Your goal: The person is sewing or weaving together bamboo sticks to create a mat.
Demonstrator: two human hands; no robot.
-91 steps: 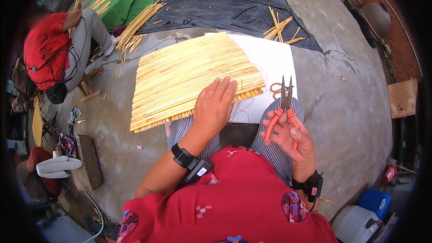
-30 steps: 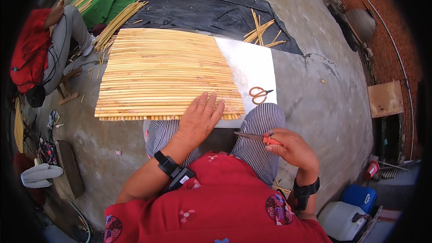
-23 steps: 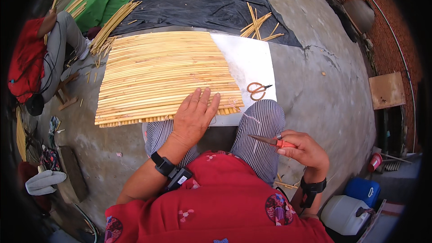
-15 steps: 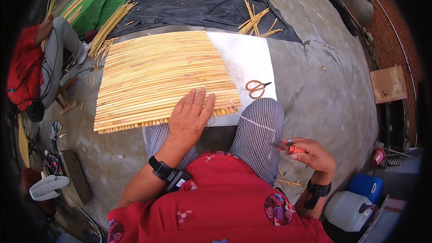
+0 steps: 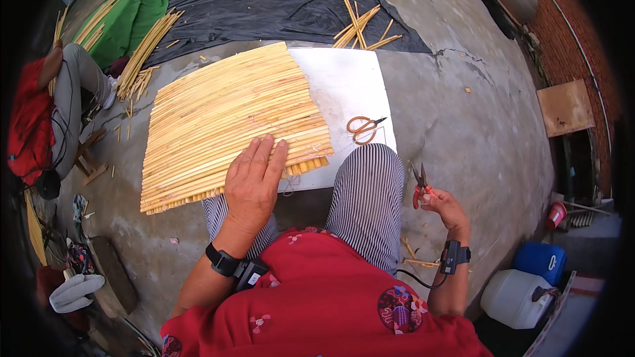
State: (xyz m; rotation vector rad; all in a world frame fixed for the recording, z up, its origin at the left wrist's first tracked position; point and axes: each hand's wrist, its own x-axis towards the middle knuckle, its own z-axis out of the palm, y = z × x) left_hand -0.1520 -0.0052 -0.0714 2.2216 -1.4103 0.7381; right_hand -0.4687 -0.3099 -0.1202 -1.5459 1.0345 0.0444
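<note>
Now pressing the mat, gripping pliers

We are laying our left hand (image 5: 254,175) flat, fingers spread, on the mat (image 5: 231,119) near its front edge. Our right hand (image 5: 442,201) is clamping red pliers (image 5: 419,185) beside our knee; scissors (image 5: 364,128) are lying on the white sheet (image 5: 344,86).

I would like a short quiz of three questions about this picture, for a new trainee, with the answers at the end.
1. True or false: the left hand lies flat on the mat of yellow sticks.
2. What does the right hand hold? A) red-handled pliers B) a brush C) a cup
3. On what do the orange-handled scissors lie?

Key:
1. True: the palm presses on the mat's near edge.
2. A: red-handled pliers, held beside the person's right knee, away from the mat.
3. On the white sheet, just right of the mat, touched by neither hand.
</note>
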